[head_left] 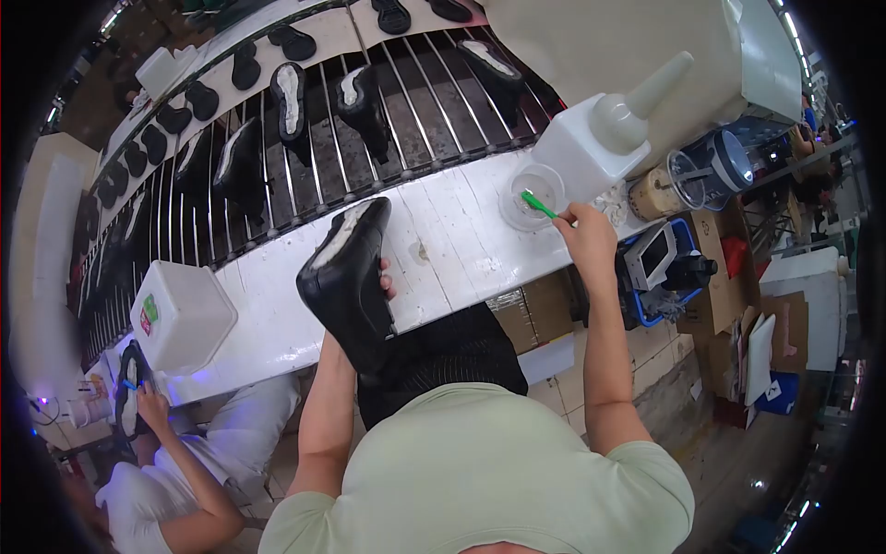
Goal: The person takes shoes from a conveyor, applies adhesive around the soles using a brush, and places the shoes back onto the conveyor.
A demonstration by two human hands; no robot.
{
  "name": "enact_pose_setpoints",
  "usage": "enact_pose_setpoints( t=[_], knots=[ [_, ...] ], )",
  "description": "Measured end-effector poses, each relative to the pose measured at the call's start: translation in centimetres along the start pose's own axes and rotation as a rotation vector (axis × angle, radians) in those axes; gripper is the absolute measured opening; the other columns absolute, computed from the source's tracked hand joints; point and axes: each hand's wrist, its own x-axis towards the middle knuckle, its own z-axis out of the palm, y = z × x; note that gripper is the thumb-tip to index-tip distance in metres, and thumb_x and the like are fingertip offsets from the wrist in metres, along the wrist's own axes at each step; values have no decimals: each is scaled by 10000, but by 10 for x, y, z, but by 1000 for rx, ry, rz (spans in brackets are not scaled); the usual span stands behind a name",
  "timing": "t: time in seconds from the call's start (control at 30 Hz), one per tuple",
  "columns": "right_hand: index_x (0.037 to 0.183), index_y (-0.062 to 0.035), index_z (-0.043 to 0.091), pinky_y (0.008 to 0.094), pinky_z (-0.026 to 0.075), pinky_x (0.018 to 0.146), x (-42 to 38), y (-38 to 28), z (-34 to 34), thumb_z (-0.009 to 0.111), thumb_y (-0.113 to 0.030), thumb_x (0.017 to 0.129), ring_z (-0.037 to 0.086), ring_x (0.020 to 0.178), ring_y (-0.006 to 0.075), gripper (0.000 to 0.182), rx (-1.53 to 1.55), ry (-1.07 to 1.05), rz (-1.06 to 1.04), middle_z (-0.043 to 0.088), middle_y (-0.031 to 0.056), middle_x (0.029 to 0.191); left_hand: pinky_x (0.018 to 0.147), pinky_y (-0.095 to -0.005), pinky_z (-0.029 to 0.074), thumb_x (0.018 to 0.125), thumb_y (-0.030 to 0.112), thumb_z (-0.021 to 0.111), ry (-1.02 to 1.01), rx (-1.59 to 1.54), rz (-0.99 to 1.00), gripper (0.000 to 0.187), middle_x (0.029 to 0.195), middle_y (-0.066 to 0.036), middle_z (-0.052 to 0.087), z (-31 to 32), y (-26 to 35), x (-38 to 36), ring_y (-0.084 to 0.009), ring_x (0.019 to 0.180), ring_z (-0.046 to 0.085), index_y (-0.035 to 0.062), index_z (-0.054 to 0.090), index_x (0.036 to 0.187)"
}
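A black boot (346, 286), its sole side turned up with a whitish strip along it, is gripped by my left hand (387, 279). Only a few of those fingers show past the boot's edge; the rest of the hand is behind it. My right hand (583, 233) pinches a green-handled brush (538, 205). The brush's far end dips into a clear plastic bowl (509, 218) on the white bench. Right behind the bowl stands a white squeeze bottle (591, 138) with a long tilted nozzle.
A metal-rod conveyor (406, 120) carrying several black boots runs behind the white bench (461, 249); several black soles (293, 42) line its far side. A white plastic box (189, 309) stands at left, near a co-worker's hand (150, 406). Drink cups (657, 196) and a blue basket (660, 319) are at right.
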Motion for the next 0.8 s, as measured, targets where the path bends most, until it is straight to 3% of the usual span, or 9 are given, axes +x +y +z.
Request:
enact_pose_setpoints(
  t=[0.1,0.13,0.17,0.27,0.37,0.47,0.6,0.7,0.8],
  knots=[
    [800,8,682,298,418,467,2,40,25,694,-183,812,577,513,155,192,674,-156,215,660,80,706,697,-382,470,955,543,385,-173,-18,-60,608,967,-179,530,23,12,-7,-257,793,531,47,477,1294],
    [877,14,690,230,339,404,-2,37,24,666,-203,860,469,453,69,219,866,-214,403,635,50,705,653,-364,419,945,627,279,-160,87,-42,695,907,-200,537,33,14,-9,-265,725,510,58,502,1277],
    [901,15,684,222,329,401,-5,38,26,651,-201,873,457,444,72,221,1018,-263,455,640,54,717,620,-360,431,926,666,257,-81,74,-19,758,813,-206,553,44,13,-13,-278,643,524,35,526,1248],
    [1033,23,646,183,308,403,-5,47,34,598,-175,916,439,459,77,235,1493,-428,522,654,65,789,528,-387,481,868,751,219,137,30,-46,907,811,-252,612,27,16,-13,-344,626,608,-28,544,1200],
    [1046,13,642,177,322,439,15,22,30,598,-179,918,480,539,76,235,1615,-411,386,657,65,841,706,-345,570,908,646,369,247,-132,-7,738,1016,-175,662,75,11,-7,-247,818,678,9,546,1235],
    [1013,2,648,175,333,500,31,-30,-6,628,-149,892,495,612,73,194,1581,-386,135,648,64,872,864,-301,502,920,586,446,195,179,-5,658,1092,-102,640,89,3,-6,-183,941,633,17,534,1239],
    [848,17,687,189,371,534,33,-77,-48,707,-68,800,531,635,88,100,1390,-432,-299,648,72,845,851,-284,496,939,487,488,212,387,68,556,1054,-82,644,108,-2,-8,-145,914,626,-3,550,1195],
    [745,26,691,220,424,582,16,-110,-74,762,-1,701,584,663,120,88,1077,-394,-531,655,86,810,863,-279,478,946,459,487,130,534,141,594,1119,-90,596,120,2,-13,-137,973,592,-25,458,1289],
    [772,22,704,246,454,619,4,-117,-88,789,12,653,619,694,148,146,930,-441,-688,661,90,783,909,-282,449,948,440,490,97,611,203,617,1188,-105,554,125,5,-14,-146,1043,556,-33,403,1334]
  ],
)
